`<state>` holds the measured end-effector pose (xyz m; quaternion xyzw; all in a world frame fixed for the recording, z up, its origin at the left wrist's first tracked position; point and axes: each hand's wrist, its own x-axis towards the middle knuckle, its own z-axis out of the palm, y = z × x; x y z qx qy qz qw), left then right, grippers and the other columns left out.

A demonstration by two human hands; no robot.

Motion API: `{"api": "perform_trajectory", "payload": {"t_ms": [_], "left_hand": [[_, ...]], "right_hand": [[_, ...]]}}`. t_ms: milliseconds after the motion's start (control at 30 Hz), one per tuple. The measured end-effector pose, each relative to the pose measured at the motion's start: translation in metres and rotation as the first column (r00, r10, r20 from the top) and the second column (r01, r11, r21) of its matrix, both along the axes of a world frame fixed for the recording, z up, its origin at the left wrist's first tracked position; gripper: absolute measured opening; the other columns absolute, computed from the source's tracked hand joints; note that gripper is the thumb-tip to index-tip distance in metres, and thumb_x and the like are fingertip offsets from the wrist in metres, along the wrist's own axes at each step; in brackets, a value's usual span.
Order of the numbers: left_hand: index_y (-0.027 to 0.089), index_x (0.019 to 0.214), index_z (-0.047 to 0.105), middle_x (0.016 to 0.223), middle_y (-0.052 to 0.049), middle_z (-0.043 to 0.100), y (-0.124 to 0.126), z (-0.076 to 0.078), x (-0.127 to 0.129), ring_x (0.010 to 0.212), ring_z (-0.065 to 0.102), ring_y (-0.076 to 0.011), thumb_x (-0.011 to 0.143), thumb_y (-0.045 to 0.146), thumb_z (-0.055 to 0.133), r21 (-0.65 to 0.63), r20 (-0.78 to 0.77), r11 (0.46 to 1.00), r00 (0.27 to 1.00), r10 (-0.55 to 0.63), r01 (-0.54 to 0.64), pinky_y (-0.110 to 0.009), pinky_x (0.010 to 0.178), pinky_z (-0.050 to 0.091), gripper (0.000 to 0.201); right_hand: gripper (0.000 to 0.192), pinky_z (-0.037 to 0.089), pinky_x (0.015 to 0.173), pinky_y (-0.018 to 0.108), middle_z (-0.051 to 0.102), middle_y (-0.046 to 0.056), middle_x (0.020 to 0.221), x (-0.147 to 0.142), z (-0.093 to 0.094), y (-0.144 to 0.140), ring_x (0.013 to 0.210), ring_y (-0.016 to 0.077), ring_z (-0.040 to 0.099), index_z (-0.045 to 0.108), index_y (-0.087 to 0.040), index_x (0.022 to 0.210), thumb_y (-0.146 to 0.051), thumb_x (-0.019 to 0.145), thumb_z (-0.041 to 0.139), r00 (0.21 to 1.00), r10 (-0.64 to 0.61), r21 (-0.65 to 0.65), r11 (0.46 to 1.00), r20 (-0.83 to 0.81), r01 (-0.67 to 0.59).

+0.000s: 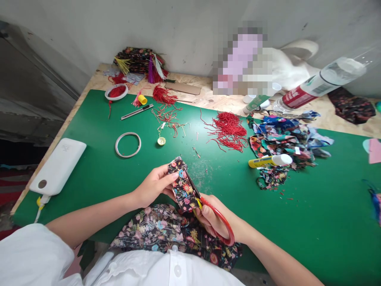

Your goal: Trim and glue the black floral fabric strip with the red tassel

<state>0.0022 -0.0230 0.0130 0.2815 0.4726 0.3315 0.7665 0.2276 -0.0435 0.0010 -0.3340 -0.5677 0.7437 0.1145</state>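
My left hand [154, 184] pinches a small folded piece of black floral fabric [181, 186] above the green mat [119, 174]. My right hand [212, 220] holds red-handled scissors [222, 222], whose blades run up along the right edge of that piece. A larger sheet of the same floral cloth [166, 234] lies under both hands at the near table edge, partly hanging over it.
Red cord bundle [229, 129], fabric scraps [282, 139], a yellow-white glue stick [269, 160], a metal ring [127, 144], a white power bank [58, 166], a utility knife [137, 112], a bowl of red thread [116, 92] and a lying plastic bottle [318, 85] surround the work area.
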Motion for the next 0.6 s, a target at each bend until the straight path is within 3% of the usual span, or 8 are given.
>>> {"api": "perform_trajectory", "payload": {"t_ms": [233,600], "left_hand": [[0.011,0.074,0.064,0.065,-0.001,0.067,0.004,0.004,0.000,0.061,0.064,-0.0109,0.061,0.062,0.080,0.001,-0.056,1.000,0.998,0.020,-0.020,-0.022,0.058,0.057,0.056],[0.010,0.076,0.069,0.071,-0.005,0.072,0.000,0.000,-0.002,0.063,0.068,-0.0133,0.067,0.057,0.079,-0.024,0.006,0.999,0.999,-0.032,0.032,-0.025,0.061,0.060,0.050]], "right_hand": [[0.060,0.026,0.035,0.016,0.032,-0.009,0.054,-0.001,0.010,0.005,0.038,0.0047,0.033,0.041,-0.019,0.087,-0.078,0.091,0.027,0.999,0.034,0.095,0.995,0.009,-0.035],[0.070,0.026,0.035,0.017,0.031,-0.010,0.054,-0.003,0.014,0.004,0.038,0.0045,0.028,0.043,-0.019,0.091,-0.087,0.083,0.026,0.999,0.030,0.010,1.000,-0.029,-0.030]]}}
